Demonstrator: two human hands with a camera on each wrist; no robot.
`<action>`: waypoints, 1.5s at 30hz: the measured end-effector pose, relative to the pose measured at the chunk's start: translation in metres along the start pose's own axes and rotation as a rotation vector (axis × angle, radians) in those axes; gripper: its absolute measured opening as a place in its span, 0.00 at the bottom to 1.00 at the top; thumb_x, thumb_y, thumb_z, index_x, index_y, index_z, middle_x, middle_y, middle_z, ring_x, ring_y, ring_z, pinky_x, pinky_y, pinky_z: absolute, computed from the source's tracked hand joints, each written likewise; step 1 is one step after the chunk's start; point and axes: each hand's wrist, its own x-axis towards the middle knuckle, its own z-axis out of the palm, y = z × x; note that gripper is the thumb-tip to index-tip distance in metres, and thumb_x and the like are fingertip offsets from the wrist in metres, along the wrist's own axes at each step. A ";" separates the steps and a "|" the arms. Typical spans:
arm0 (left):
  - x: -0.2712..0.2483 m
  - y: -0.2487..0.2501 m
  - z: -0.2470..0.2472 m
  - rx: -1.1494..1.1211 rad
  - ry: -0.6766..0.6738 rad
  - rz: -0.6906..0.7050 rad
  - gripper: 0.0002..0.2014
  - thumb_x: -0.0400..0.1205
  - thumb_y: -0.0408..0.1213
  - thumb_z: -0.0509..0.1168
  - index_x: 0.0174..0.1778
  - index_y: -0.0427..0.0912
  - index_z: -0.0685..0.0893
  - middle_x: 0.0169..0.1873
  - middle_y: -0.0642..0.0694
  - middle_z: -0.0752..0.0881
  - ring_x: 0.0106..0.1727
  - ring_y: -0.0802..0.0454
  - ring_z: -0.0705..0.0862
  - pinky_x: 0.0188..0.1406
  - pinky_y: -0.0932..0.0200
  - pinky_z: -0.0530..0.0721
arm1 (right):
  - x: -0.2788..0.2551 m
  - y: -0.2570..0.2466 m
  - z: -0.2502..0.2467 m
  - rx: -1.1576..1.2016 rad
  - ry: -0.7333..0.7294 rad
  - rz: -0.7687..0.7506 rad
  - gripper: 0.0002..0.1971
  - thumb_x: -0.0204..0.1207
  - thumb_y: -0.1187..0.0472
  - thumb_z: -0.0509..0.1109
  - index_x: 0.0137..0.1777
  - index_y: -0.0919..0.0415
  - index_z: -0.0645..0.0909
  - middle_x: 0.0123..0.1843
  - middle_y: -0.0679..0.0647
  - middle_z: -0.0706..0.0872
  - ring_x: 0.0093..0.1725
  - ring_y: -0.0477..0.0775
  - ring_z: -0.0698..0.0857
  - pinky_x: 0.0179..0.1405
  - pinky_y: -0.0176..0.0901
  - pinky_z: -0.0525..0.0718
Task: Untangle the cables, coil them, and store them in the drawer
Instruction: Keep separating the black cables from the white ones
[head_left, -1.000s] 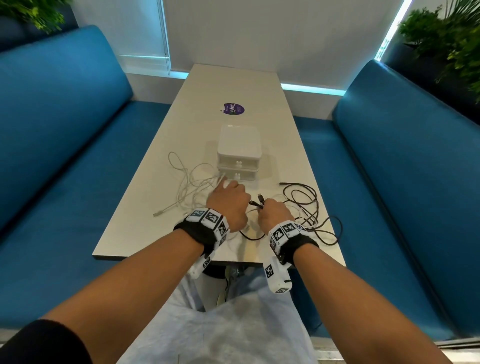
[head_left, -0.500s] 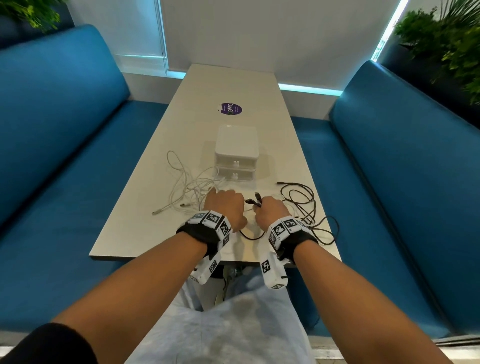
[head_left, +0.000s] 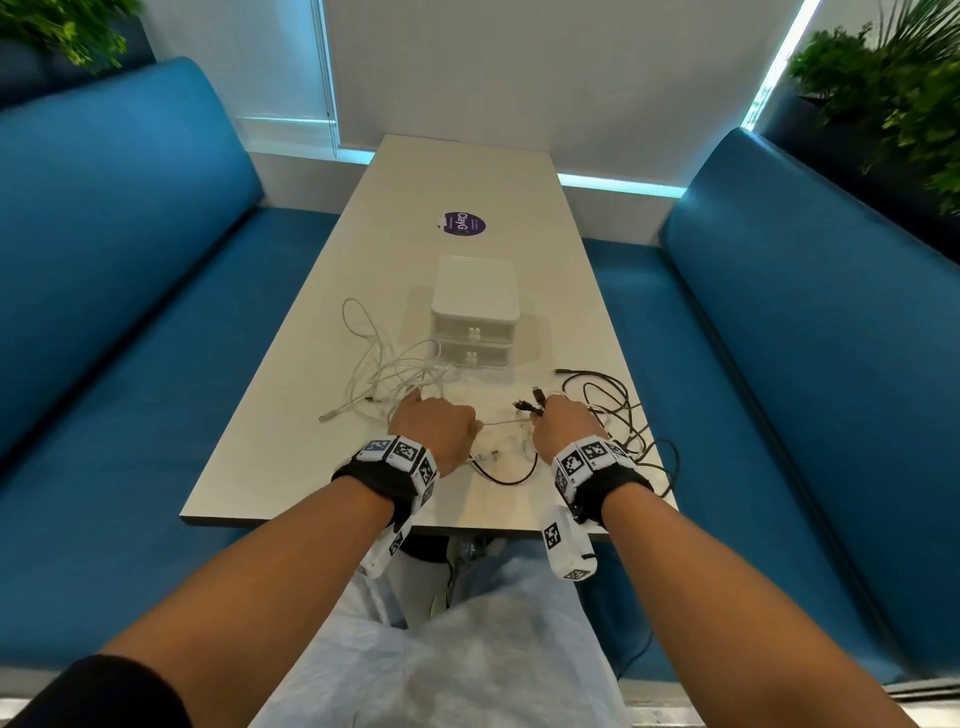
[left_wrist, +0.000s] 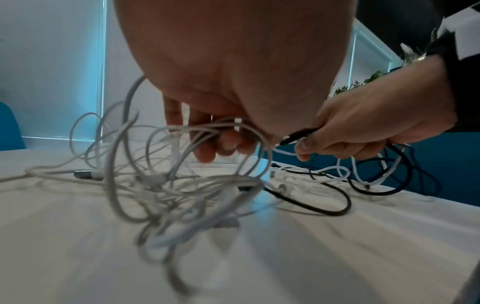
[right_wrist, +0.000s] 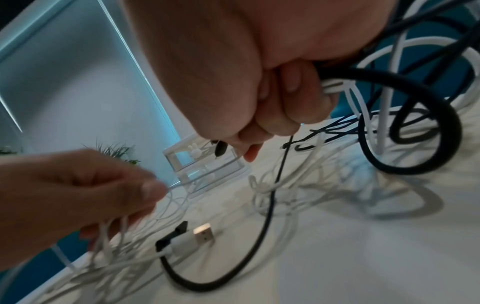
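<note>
Clenched in our left hand were white cables, and our right hand gripped black cables, both tangles at centre frame on the table. Nothing was coiled yet; the drawer unit above them stayed closed.

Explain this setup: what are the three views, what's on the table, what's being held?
No robot: a person with cameras on head and wrists. The head view looks down at a white table between blue benches. On it stand a white two-drawer box, both drawers shut, white cables and black cables, tangled. Each wrist view looks along its hand. The left hand grips white cable strands; the right hand grips black cable together with white strands.
</note>
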 end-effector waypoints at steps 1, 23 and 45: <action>0.001 -0.005 0.001 0.013 -0.020 -0.005 0.15 0.89 0.47 0.48 0.47 0.49 0.79 0.41 0.48 0.86 0.49 0.45 0.84 0.74 0.41 0.63 | 0.001 0.003 0.000 0.001 0.010 0.004 0.12 0.85 0.55 0.61 0.60 0.60 0.79 0.55 0.58 0.86 0.53 0.61 0.86 0.43 0.47 0.79; 0.002 -0.009 0.005 -0.014 -0.003 0.127 0.06 0.85 0.34 0.55 0.44 0.49 0.71 0.41 0.48 0.80 0.50 0.43 0.82 0.58 0.46 0.69 | -0.011 -0.014 0.020 0.204 -0.141 -0.337 0.09 0.83 0.53 0.65 0.54 0.53 0.85 0.49 0.56 0.89 0.49 0.59 0.86 0.50 0.52 0.84; -0.003 -0.029 0.017 0.112 0.015 0.111 0.12 0.86 0.47 0.48 0.45 0.51 0.75 0.41 0.48 0.87 0.58 0.45 0.74 0.67 0.44 0.63 | -0.014 0.003 0.011 0.196 0.056 -0.354 0.16 0.84 0.52 0.62 0.70 0.47 0.79 0.47 0.58 0.88 0.44 0.62 0.87 0.42 0.52 0.86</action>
